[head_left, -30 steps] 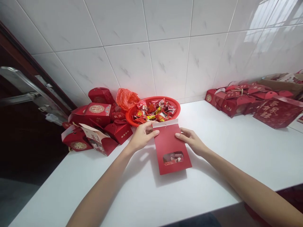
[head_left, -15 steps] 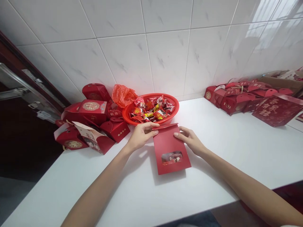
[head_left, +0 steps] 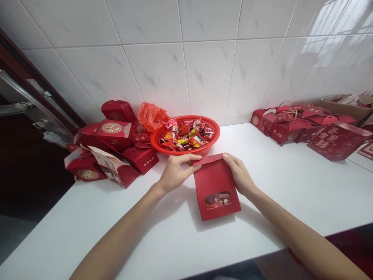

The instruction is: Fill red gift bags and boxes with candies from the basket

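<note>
A red paper candy bag (head_left: 215,179) with a clear window near its lower end is held just above the white table. Wrapped sweets show through that window. My left hand (head_left: 178,171) pinches the bag's top left corner between thumb and fingers. At the top right corner and along the right side, my right hand (head_left: 239,173) grips the bag, thumb on the top edge. The top flap is folded over toward me and small holes show in it. Just beyond my hands sits a red plastic basket (head_left: 214,149) filled with wrapped sweets (head_left: 188,136).
Several red gift boxes (head_left: 113,134) are piled at the left, beside a crumpled orange-red plastic bag (head_left: 151,116). More red boxes (head_left: 291,130) and a cardboard box (head_left: 346,107) stand at the right. White tiled wall (head_left: 210,77) closes the back of the table (head_left: 163,241).
The bag's top flap has been folded down toward me. My right thumb has moved from the bag's front up to its top edge. The bag sits slightly further right and lower in view.
</note>
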Demonstrator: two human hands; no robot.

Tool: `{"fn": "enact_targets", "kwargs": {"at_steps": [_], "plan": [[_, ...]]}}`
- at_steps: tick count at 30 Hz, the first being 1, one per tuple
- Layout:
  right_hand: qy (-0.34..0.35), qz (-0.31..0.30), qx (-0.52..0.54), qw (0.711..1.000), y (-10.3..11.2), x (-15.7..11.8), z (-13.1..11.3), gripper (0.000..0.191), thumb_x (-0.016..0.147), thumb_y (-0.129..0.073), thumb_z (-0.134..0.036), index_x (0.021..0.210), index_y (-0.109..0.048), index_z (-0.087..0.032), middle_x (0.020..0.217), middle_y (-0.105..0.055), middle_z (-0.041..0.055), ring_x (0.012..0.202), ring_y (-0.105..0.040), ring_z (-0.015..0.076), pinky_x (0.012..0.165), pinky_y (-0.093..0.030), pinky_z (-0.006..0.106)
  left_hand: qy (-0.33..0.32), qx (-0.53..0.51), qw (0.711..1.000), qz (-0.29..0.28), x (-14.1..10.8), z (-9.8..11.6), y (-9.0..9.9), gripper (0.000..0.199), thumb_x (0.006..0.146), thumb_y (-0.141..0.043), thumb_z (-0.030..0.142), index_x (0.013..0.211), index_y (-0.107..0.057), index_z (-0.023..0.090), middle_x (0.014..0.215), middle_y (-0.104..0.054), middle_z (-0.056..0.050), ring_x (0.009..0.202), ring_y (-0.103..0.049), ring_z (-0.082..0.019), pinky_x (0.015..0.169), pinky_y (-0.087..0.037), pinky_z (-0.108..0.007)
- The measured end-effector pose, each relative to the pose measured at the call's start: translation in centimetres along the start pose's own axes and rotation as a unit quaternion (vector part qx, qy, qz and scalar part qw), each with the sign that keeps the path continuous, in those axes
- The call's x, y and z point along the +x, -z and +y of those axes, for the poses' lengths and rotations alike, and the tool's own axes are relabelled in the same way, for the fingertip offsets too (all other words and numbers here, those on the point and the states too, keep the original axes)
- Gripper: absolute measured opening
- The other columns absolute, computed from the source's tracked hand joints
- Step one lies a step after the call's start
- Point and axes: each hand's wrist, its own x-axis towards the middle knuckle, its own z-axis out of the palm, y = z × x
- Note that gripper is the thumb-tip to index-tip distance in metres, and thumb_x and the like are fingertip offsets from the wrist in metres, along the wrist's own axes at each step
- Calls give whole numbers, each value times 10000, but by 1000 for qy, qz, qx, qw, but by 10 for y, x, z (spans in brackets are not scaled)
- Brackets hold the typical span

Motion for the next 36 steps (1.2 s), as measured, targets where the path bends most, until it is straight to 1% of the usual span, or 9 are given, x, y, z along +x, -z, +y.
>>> {"fn": "enact_targets", "kwargs": {"at_steps": [4,9,12,15,17,21,27,32,36], "plan": [[6,18,12,1000,-4,-6,-3,381,801,-671,-582,726,-542,-232,662,-583,-20,588,-511,162,557,-435,280,-29,26,999,0,-4,5,0,263,781,-756,313,1006,-791,182,1031,-791,-66,977,-730,-256,947,-570,-365],[43,51,-11,998,-8,-11,3,308,843,-619,-525,743,-551,-242,710,-598,-8,628,-518,177,601,-464,302,-33,42,998,-15,-5,4,1,325,751,-799,384,1016,-786,194,1043,-787,-62,967,-725,-256,938,-563,-356],[72,62,-18,995,-9,-13,6,288,848,-612,-489,723,-540,-239,705,-574,-8,626,-495,168,612,-467,302,-19,28,999,-20,-4,6,1,331,783,-766,436,1000,-777,186,1034,-782,-68,974,-714,-253,930,-552,-350],[96,74,-33,992,-9,-15,6,268,865,-585,-475,741,-545,-241,729,-575,2,646,-495,175,628,-475,311,20,8,1000,-9,-2,8,-1,361,846,-692,464,1052,-750,174,1033,-771,-77,957,-702,-243,899,-545,-347],[107,83,-44,990,-8,-15,6,264,874,-569,-478,752,-544,-244,748,-585,12,667,-503,185,636,-481,318,58,-26,997,-37,-1,9,-2,399,857,-667,496,1060,-737,159,998,-765,-81,911,-698,-239,842,-550,-341],[110,76,-42,990,-7,-13,5,253,873,-568,-474,761,-544,-248,750,-575,8,666,-503,184,620,-470,310,97,-80,986,-112,0,11,-2,429,880,-610,554,883,-735,144,876,-734,-70,859,-679,-236,762,-542,-326],[90,54,-58,993,-7,-11,4,344,897,-540,-577,780,-526,-254,723,-554,3,636,-479,182,585,-449,301,83,-65,988,-113,0,12,0,413,886,-596,549,888,-735,160,871,-717,-53,880,-661,-236,778,-533,-320],[128,56,-60,988,-5,-13,3,379,881,-583,-602,763,-539,-245,727,-541,1,629,-464,164,585,-435,295,42,-40,992,-108,-2,14,2,364,898,-607,490,843,-749,160,828,-732,-41,809,-665,-210,736,-530,-293],[176,57,-91,979,2,-13,-4,361,892,-578,-598,805,-595,-248,756,-580,15,665,-507,178,598,-436,304,-18,-4,997,-77,-4,16,3,301,925,-595,432,917,-771,188,883,-766,-35,821,-683,-201,774,-535,-286]]}}
